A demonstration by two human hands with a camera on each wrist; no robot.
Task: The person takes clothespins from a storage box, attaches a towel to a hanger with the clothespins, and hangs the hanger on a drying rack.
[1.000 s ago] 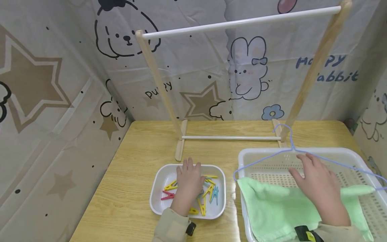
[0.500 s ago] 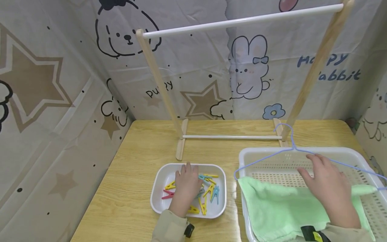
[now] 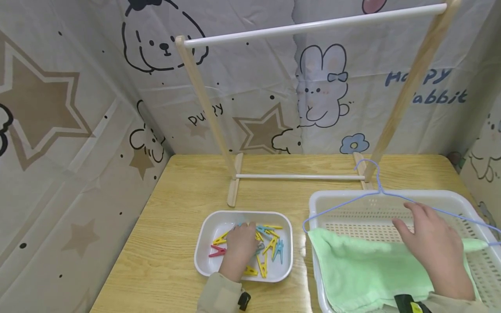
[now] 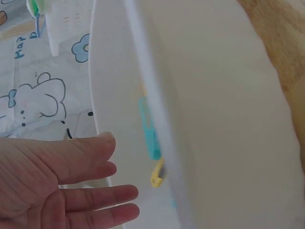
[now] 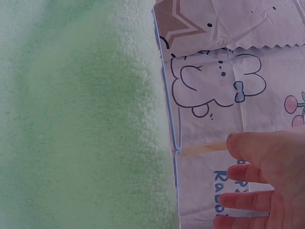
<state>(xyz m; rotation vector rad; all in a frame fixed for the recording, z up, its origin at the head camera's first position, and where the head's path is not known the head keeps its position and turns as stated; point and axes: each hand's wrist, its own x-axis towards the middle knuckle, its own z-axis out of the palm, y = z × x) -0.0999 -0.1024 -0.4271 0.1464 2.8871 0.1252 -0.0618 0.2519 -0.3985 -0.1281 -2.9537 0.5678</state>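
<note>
My left hand (image 3: 240, 245) reaches down into a white tray (image 3: 198, 254) of clothespins. Its fingertips are hidden in the head view, but the left wrist view shows fairly straight fingers with nothing between them. A teal clothespin (image 4: 151, 136) and a yellow clothespin (image 4: 157, 174) lie beyond them, partly behind the tray's rim. My right hand (image 3: 438, 248) hovers, fingers loosely spread and holding nothing, over a green towel (image 3: 368, 269). The towel is on a blue hanger (image 3: 340, 206) lying across a white basket (image 3: 316, 200).
Behind the tray and basket stands a drying rack with wooden posts (image 3: 205, 104) and a white top bar (image 3: 313, 27). A red clothespin (image 3: 217, 251) and several yellow and blue ones lie in the tray. A printed cloth (image 3: 258, 78) hangs behind the wooden table (image 3: 164, 243).
My left hand has lowered further into the tray, its fingers now pointing down. My right hand has drifted right over the towel. Towel, hanger and basket stay put.
</note>
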